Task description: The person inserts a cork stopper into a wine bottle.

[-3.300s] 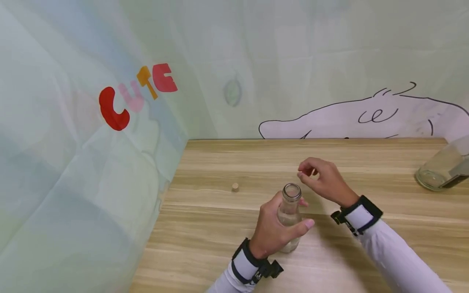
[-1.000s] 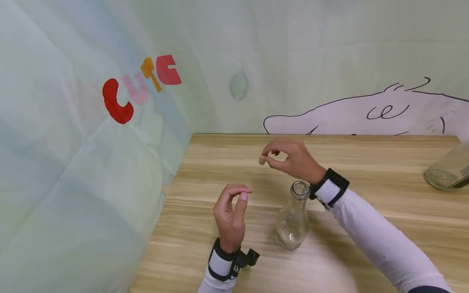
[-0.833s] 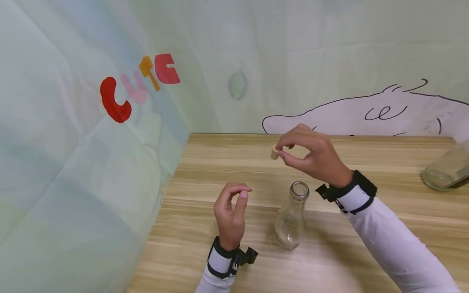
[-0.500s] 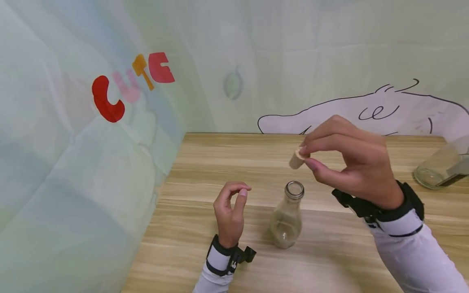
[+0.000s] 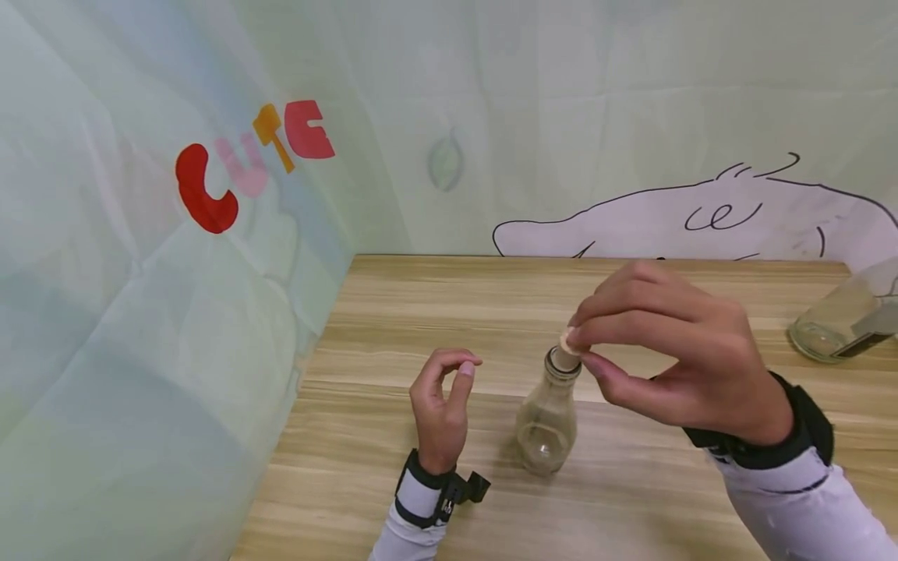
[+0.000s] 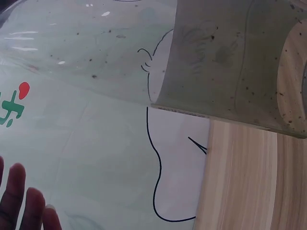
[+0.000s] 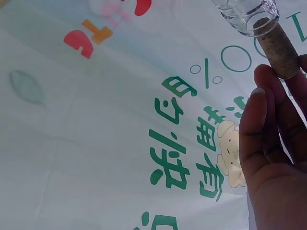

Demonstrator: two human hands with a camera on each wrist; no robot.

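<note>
In the head view a clear glass bottle (image 5: 546, 440) stands upright on the wooden table. My right hand (image 5: 677, 354) pinches a cork (image 5: 565, 355) between thumb and fingertips, right at the bottle's mouth. In the right wrist view the cork (image 7: 278, 50) has its far end inside the rim of the glass mouth (image 7: 256, 21), while most of its length still stands out. My left hand (image 5: 442, 409) rests left of the bottle, apart from it, its fingers loosely bent with nothing between them. Only its fingertips (image 6: 17, 184) show in the left wrist view.
A second clear glass jar or bottle (image 5: 842, 319) with a dark label stands at the table's right. Light printed sheets (image 5: 421, 93) form walls behind and left of the table (image 5: 393, 312). A murky see-through surface (image 6: 225, 62) fills the left wrist view's upper right.
The left hand has let go of the bottle and moved left. The right hand has picked the cork off the table and brought it right, then down to the bottle's mouth.
</note>
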